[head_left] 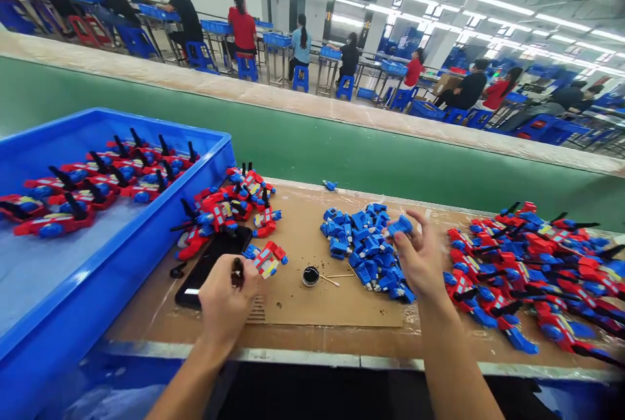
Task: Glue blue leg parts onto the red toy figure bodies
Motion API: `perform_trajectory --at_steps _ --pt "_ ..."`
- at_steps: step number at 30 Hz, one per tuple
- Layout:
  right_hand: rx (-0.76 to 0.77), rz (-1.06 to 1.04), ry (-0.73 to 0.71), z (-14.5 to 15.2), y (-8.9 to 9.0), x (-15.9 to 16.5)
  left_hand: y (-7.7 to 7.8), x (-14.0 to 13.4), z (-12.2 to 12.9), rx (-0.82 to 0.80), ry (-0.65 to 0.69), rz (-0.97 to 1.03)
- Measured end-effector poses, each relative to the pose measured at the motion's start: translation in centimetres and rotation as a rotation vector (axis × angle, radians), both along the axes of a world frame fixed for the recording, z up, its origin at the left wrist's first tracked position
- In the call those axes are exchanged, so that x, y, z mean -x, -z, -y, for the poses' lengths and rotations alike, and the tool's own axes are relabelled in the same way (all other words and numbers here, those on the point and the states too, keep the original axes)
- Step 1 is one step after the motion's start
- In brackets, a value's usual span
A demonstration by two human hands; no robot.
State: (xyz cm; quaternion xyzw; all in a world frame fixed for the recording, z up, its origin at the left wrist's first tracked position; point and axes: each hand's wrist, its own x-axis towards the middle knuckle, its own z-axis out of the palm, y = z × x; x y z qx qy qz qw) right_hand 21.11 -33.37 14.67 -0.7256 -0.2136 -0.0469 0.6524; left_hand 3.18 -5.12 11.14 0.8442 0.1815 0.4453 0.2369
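Observation:
My left hand point(227, 296) is closed around a red and blue toy robot figure point(268, 258), whose body sticks out past the fingertips. A black part shows in the curl of the fingers. My right hand point(422, 257) is raised, pinching a small blue plastic piece point(401, 226) between thumb and fingers. Just left of that hand lies a heap of similar blue pieces point(364, 238) on a cardboard sheet point(312, 312). Between the hands sits a small round pot of dark liquid point(310, 275), with cotton swabs point(332, 280) beside it.
A large blue bin point(166, 218) at left holds rows of toy figures. More figures are piled beside it point(229, 208) and at far right point(532, 270). A black phone point(209, 264) lies under my left hand. One blue piece point(330, 185) lies near a green barrier point(293, 140). People sit beyond.

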Motion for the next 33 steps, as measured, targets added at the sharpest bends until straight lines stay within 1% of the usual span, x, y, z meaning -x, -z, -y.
perform_trajectory --at_steps 1,2,3,4,6,8,9,10,11,13,15,18,20,22,24,26,28,29,31,33 --pt "-0.105 -0.062 -0.044 -0.3 0.3 2.0 1.1 0.1 0.4 0.003 -0.007 -0.008" --pt "-0.174 -0.114 -0.082 -0.7 0.7 3.9 2.0 0.3 0.6 0.004 0.003 -0.024" --pt "-0.196 -0.145 -0.110 -1.2 1.2 5.4 2.5 0.6 0.8 0.008 0.027 -0.045" --pt "-0.192 -0.159 -0.128 -1.6 1.7 6.7 2.9 0.9 0.8 0.020 0.064 -0.067" --pt "-0.129 -0.143 -0.157 -2.3 2.7 8.2 3.0 1.9 0.4 0.069 0.195 -0.101" --pt "-0.007 -0.075 -0.191 -3.0 3.3 8.5 2.6 2.9 -0.6 0.144 0.353 -0.081" --pt "0.073 -0.021 -0.218 -3.4 3.3 8.3 2.3 3.2 -1.2 0.192 0.398 -0.065" --pt "0.156 0.045 -0.252 -3.8 3.1 8.0 1.8 3.3 -1.8 0.246 0.394 -0.067" --pt "0.240 0.119 -0.291 -4.3 2.7 7.6 1.3 3.2 -2.3 0.298 0.345 -0.098" --pt "0.383 0.262 -0.381 -5.5 1.8 6.8 0.1 2.5 -3.1 0.364 0.233 -0.267" --pt "0.465 0.361 -0.466 -6.7 1.1 6.1 -1.0 1.2 -3.2 0.338 0.201 -0.492" --pt "0.554 0.420 -0.559 -7.9 0.9 5.6 -1.9 -0.4 -2.3 0.184 0.243 -0.783" --pt "0.593 0.411 -0.595 -8.1 1.2 5.3 -2.1 -1.0 -1.6 0.099 0.270 -0.932" --pt "0.577 0.349 -0.569 -8.1 1.7 5.0 -1.8 -1.1 -1.3 0.086 0.316 -0.990" --pt "0.528 0.260 -0.483 -8.0 2.1 4.7 -1.3 -0.9 -1.3 0.140 0.366 -0.921" --pt "0.494 0.187 -0.409 -8.1 2.6 4.5 -0.7 -0.5 -1.7 0.226 0.420 -0.771" --pt "0.491 0.148 -0.396 -8.3 2.9 4.3 -0.2 0.0 -2.1 0.334 0.448 -0.598" --pt "0.495 0.133 -0.401 -8.4 3.0 4.3 -0.1 0.2 -2.3 0.416 0.454 -0.518" --pt "0.469 0.091 -0.405 -8.3 3.1 4.4 0.0 0.8 -2.4 0.679 0.474 -0.384" --pt "0.348 0.017 -0.393 -8.1 2.9 4.8 0.0 1.3 -2.1 1.033 0.535 -0.242"
